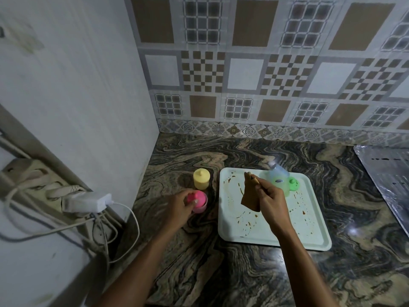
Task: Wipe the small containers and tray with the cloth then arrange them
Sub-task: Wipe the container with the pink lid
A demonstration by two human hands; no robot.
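Note:
A pale green tray [309, 238] with brown stains lies on the marble counter. My right hand [271, 201] hovers above it and pinches a brown cloth [250, 196] that hangs down. A blue container [277, 170] lies tipped at the tray's far edge, beside a green container [285, 187] and its green lid [294, 183]. Left of the tray stand a yellow container [201, 178] and a pink container [199, 201]. My left hand [180, 204] grips the pink container by its lid.
The marble counter [243, 273] runs to a tiled back wall. A white side wall rises on the left, with a power strip, a white adapter [88, 202] and cables. A foil-covered sheet [389, 180] lies at the right edge.

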